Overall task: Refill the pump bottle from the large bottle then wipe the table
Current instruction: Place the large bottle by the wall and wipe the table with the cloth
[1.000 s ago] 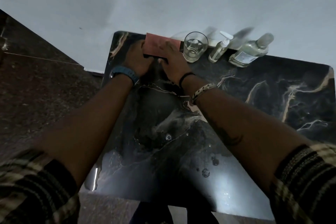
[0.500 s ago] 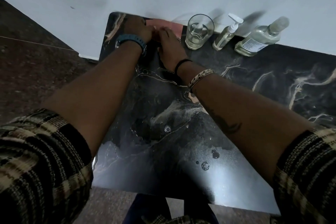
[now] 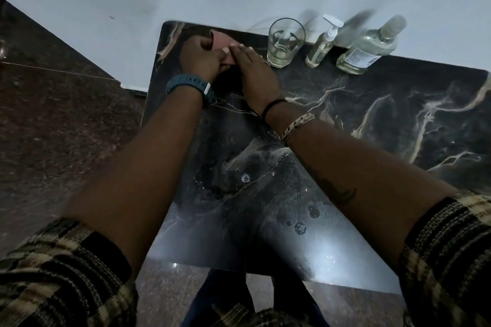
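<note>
Head view. Both hands work at the far left corner of the dark marble table (image 3: 398,119). The pink cloth (image 3: 221,41) lies there, now mostly covered; a second ago it showed as a broad flat rectangle, so it has been folded or bunched smaller. The left hand (image 3: 200,60) has its fingers curled over the cloth, gripping it. The right hand (image 3: 253,68) lies flat with straight fingers pressing on the cloth's right edge.

Along the far edge, right of the hands, stand a drinking glass (image 3: 285,44) holding a little clear liquid, the pump bottle (image 3: 322,45) with pump fitted, and the large bottle (image 3: 368,49), capped. All three are upright and apart from each other; the glass is just beside the right hand.

Droplets (image 3: 300,228) and wet patches remain on the near middle of the table.

Judgement: refilling appears finished; the cloth is being readied for wiping. The spill is well apart from the cloth, so the wipe is not yet done.
</note>
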